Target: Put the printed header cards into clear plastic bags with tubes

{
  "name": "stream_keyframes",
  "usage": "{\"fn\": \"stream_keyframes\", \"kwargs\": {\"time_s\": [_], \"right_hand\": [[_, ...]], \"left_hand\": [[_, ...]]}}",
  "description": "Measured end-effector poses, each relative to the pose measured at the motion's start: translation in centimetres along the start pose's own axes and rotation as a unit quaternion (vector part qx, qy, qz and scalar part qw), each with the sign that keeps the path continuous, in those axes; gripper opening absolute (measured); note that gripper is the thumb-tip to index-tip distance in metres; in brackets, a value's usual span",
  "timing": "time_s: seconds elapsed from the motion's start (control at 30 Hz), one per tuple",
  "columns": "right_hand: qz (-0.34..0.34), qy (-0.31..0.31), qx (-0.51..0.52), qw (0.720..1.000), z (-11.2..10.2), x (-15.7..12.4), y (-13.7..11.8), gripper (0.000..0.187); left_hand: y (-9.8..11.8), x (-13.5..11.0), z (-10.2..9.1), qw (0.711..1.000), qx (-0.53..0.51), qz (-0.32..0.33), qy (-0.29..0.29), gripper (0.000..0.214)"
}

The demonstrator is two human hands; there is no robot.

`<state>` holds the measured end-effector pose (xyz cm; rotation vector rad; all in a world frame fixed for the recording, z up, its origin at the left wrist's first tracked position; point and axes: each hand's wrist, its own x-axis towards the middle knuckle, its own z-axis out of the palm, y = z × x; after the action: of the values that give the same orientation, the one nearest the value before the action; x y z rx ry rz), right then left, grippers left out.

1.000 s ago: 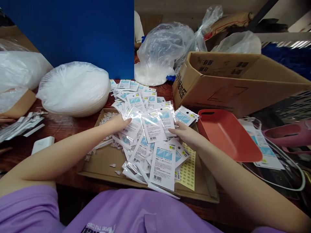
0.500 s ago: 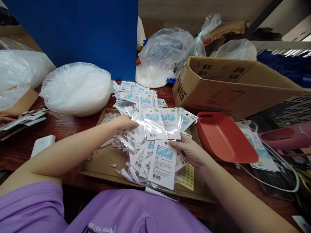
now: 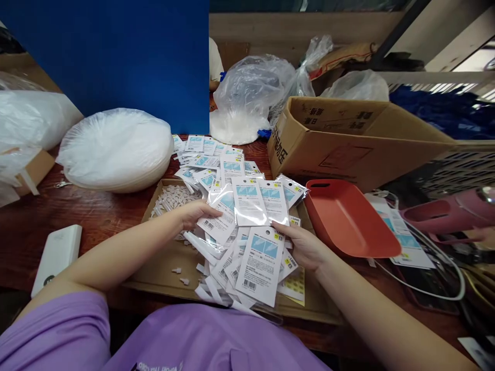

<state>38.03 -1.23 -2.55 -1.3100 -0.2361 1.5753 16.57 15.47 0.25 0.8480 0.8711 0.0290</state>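
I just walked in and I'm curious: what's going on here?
A person in a purple cloth shirt is handling flat white-and-blue cards in clear plastic sleeves. The left hand holds at least one; the right hand is at the lower edge of others. More lie piled on a shallow brown cardboard tray, beside tiny white plastic pieces.

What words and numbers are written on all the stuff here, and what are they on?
"1,000": on the bagged cards.
"勿压": end of the cardboard box; the characters before it are unclear.
"规格": inside that box.
"日期": inside it too.
Too small to read: the cards' fine print and barcode digits, and the mark on the white device.
Too blurred: the upside-down lettering on the purple shirt.
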Motion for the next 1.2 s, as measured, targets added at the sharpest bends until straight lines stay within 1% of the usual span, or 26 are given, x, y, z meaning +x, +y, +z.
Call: {"fn": "stream_keyframes", "kwargs": {"time_s": [0.13, 0.23, 0.3, 0.37, 0.4, 0.47, 0.53, 0.63, 0.67, 0.73, 0.77, 0.8, 0.9, 0.97, 1.0, 1.1, 1.2], "right_hand": [[-0.026, -0.032, -0.026, 0.999, -0.5, 0.1, -0.2, 0.036], [-0.043, -0.027, -0.039, 0.998, -0.4, -0.1, -0.4, 0.036], [-0.052, -0.021, -0.039, 0.998, 0.0, -0.3, -0.5, 0.037], [-0.060, -0.017, -0.033, 0.997, 0.5, -0.4, -0.5, 0.038], [-0.065, -0.016, -0.030, 0.997, 0.8, -0.4, -0.5, 0.039], [-0.072, -0.029, -0.025, 0.997, 1.5, -0.4, -0.4, 0.041], [-0.081, -0.053, -0.025, 0.995, 2.2, -0.3, -0.5, 0.043], [-0.107, -0.072, -0.037, 0.991, 3.2, 0.1, -0.6, 0.047], [-0.119, -0.072, -0.041, 0.989, 3.6, 0.2, -0.6, 0.048], [-0.143, -0.068, -0.043, 0.986, 4.3, 0.5, -0.5, 0.050], [-0.152, -0.066, -0.043, 0.985, 4.6, 0.6, -0.4, 0.051], [-0.159, -0.066, -0.043, 0.984, 5.0, 0.7, -0.3, 0.051], [-0.159, -0.085, -0.064, 0.982, 6.1, 0.8, -0.3, 0.052], [-0.158, -0.112, -0.105, 0.975, 6.8, 0.8, -0.6, 0.052], [-0.161, -0.128, -0.132, 0.970, 7.1, 0.8, -0.8, 0.053], [-0.198, -0.165, -0.209, 0.943, 8.0, 0.8, -1.8, 0.054], [-0.274, -0.187, -0.257, 0.908, 9.8, 0.7, -2.9, 0.055]], "left_hand": [[-0.1, -0.3, -0.1, 0.999, -0.025, 0.016, -0.035, 0.032], [-0.1, -0.3, 0.0, 0.999, -0.030, 0.004, -0.042, 0.034], [-0.2, -0.2, 0.2, 0.999, -0.021, -0.005, -0.040, 0.029], [-0.3, -0.1, 0.6, 0.999, -0.008, 0.006, -0.047, 0.025], [-0.5, -0.1, 0.9, 0.998, -0.004, 0.021, -0.058, 0.027], [-0.9, 0.0, 1.4, 0.994, 0.000, 0.058, -0.088, 0.039], [-1.2, -0.1, 1.8, 0.992, 0.000, 0.074, -0.101, 0.052], [-1.5, -0.4, 2.1, 0.993, -0.037, 0.050, -0.098, 0.053], [-1.5, -0.6, 2.1, 0.992, -0.062, 0.045, -0.104, 0.057], [-1.5, -1.0, 2.0, 0.986, -0.108, 0.046, -0.119, 0.073], [-1.6, -1.3, 1.9, 0.985, -0.117, 0.051, -0.120, 0.077], [-1.6, -1.5, 1.8, 0.985, -0.116, 0.056, -0.111, 0.075], [-2.2, -2.1, 1.5, 0.992, -0.086, 0.081, -0.049, 0.047], [-2.6, -2.4, 1.2, 0.990, -0.080, 0.116, -0.023, 0.040], [-2.8, -2.6, 1.1, 0.987, -0.083, 0.133, -0.019, 0.039], [-3.2, -3.7, 0.6, 0.978, -0.098, 0.184, 0.002, 0.036], [-3.3, -5.7, 0.3, 0.964, -0.120, 0.236, 0.029, 0.036]]}}
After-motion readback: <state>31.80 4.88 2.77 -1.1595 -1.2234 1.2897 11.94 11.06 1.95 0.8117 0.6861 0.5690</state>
